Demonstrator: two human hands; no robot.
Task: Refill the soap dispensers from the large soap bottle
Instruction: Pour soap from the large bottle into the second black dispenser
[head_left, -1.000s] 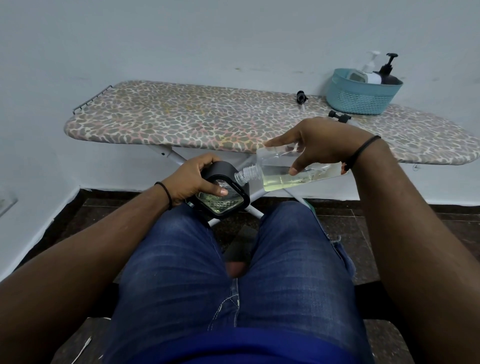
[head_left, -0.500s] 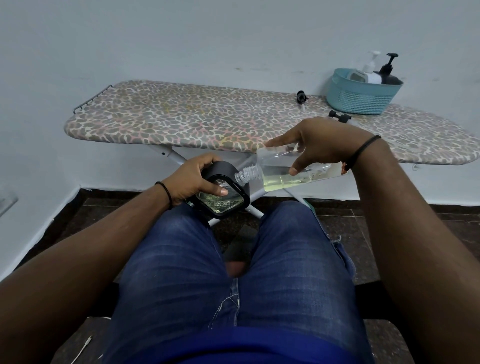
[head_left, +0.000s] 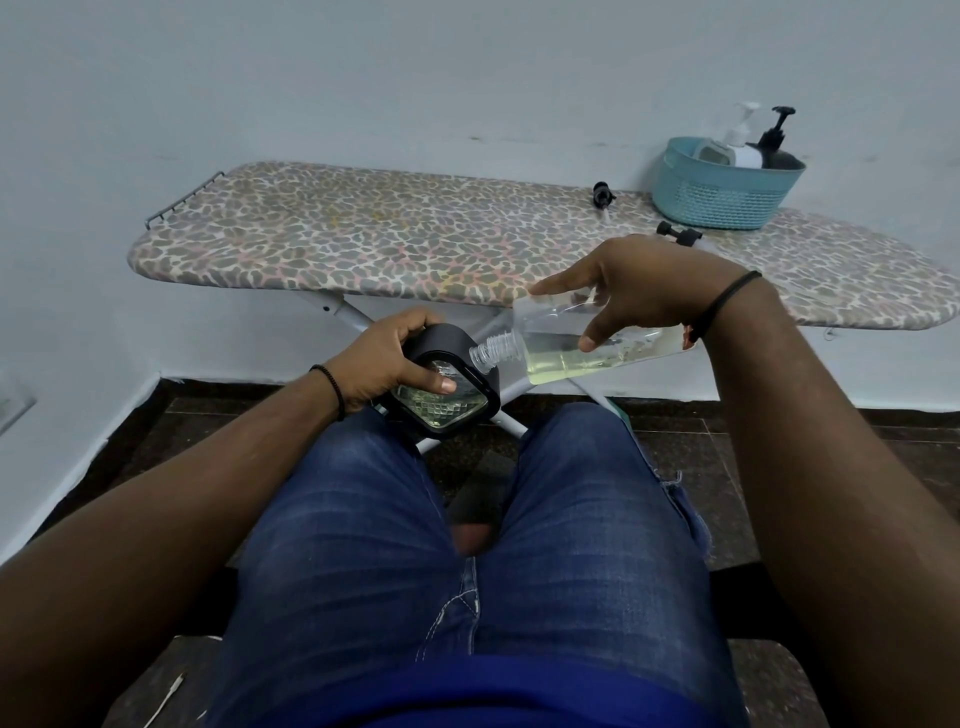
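Observation:
My right hand (head_left: 644, 283) grips a clear soap bottle (head_left: 566, 358) tipped almost flat, pale yellow liquid lying along its lower side. Its uncapped threaded neck (head_left: 491, 352) points left and rests over the rim of a square black-framed glass dispenser (head_left: 447, 395). My left hand (head_left: 387, 358) holds that dispenser above my left knee, thumb across its glass side. Some liquid shows inside the dispenser.
An ironing board (head_left: 395, 239) with a spotted cover stands just ahead. On its right end sits a teal basket (head_left: 722, 195) holding a white pump bottle (head_left: 735, 143) and a black pump bottle (head_left: 776, 145). Two loose black pump heads (head_left: 602, 195) (head_left: 678, 234) lie on the board.

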